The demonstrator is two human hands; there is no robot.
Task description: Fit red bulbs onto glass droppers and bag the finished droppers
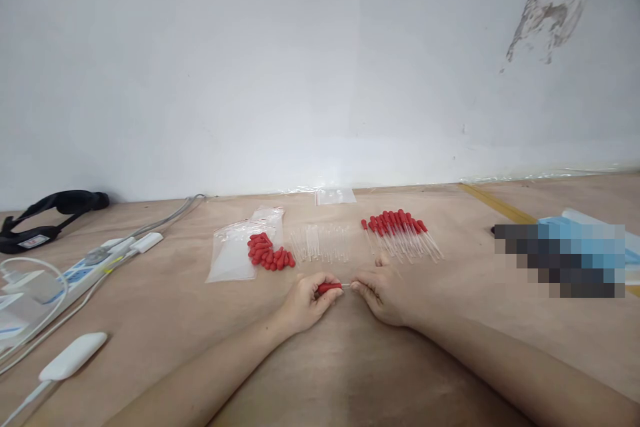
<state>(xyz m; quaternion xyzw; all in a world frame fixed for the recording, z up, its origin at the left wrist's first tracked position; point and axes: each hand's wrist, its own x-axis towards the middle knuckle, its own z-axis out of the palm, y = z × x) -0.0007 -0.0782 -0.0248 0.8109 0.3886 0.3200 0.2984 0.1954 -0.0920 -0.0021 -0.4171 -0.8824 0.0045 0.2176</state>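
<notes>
So both hands meet low in the middle of the frame, resting on the brown surface [165, 307]. The left hand [305, 300] is pinched around a red rubber bulb [329, 288], and the right hand [383, 294] has its fingertips closed on a thin clear glass tube [346, 286] that runs straight into the bulb, so the two hands are nearly touching with the dropper stretched between them. Just above the left hand there's a loose pile of red bulbs [267, 254], partly lying on a clear plastic bag [230, 257]. Right of that pile, dead center, sits a row of bare glass tubes [323, 244], kinda hard to make out against the surface. Further right, above the right hand, is a bunch of finished droppers [400, 234] with red tops, fanned out. Another small clear bag [335, 196] lies up by the white wall [300, 67]. On the far left there's a power strip [75, 277] with cables, a white adapter [73, 356] and a black strap [50, 210]. Some blue stuff at the right edge is blurred out.
</notes>
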